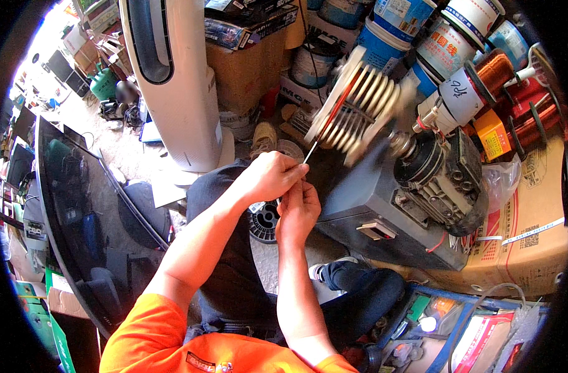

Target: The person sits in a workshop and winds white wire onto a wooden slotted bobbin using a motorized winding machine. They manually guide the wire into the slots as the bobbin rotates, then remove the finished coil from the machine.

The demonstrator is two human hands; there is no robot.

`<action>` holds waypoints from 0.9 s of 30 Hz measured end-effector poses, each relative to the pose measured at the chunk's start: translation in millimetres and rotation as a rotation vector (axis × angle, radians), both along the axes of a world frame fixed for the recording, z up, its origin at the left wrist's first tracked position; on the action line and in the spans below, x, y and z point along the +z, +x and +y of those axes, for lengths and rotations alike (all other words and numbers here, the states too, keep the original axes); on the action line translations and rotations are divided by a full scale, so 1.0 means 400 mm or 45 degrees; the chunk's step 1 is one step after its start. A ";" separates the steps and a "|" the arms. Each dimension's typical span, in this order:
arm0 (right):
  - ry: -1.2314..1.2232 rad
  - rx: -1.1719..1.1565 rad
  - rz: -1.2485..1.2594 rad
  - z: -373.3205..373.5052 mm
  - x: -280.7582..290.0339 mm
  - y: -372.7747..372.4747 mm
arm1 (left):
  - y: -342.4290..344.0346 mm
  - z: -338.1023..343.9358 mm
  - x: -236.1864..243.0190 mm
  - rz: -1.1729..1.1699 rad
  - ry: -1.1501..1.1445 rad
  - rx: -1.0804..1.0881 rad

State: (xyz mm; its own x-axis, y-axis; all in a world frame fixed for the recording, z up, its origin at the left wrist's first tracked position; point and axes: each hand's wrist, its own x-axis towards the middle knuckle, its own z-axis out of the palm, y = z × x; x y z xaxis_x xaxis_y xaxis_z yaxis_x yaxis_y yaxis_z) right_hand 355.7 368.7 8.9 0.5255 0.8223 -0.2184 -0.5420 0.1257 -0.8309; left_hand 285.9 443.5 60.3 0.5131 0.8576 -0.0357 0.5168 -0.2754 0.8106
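both hands, left hand (270,176) above right hand (297,208), pinch a thin wire (318,138) leading up to the spinning former (357,102).

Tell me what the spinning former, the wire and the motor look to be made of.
Former: pale ribbed discs, probably plastic or wood; motion blur leaves it open. Wire: thin reddish strand like the copper-coloured spools, likely enamelled copper. Motor: dull dark grey finned housing, looks like cast metal. Both hands pinch the wire.
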 end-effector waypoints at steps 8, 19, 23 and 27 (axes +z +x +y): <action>0.017 0.023 0.015 -0.004 0.000 0.003 | -0.001 0.004 -0.007 -0.015 0.013 -0.002; 0.011 -0.023 -0.011 0.004 -0.008 -0.002 | 0.000 0.003 -0.009 -0.007 0.020 0.005; 0.010 -0.016 -0.054 0.004 -0.022 -0.003 | 0.000 0.003 -0.019 -0.034 0.021 0.017; 0.007 -0.033 -0.078 0.007 -0.021 -0.006 | 0.001 -0.003 0.018 0.038 0.007 0.013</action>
State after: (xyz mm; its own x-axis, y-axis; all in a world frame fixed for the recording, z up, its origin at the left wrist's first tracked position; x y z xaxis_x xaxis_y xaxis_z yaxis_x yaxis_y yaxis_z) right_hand 353.2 371.5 0.3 0.5586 0.8095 -0.1806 -0.4865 0.1434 -0.8619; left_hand 286.4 442.2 67.4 0.5031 0.8630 -0.0459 0.5435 -0.2747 0.7932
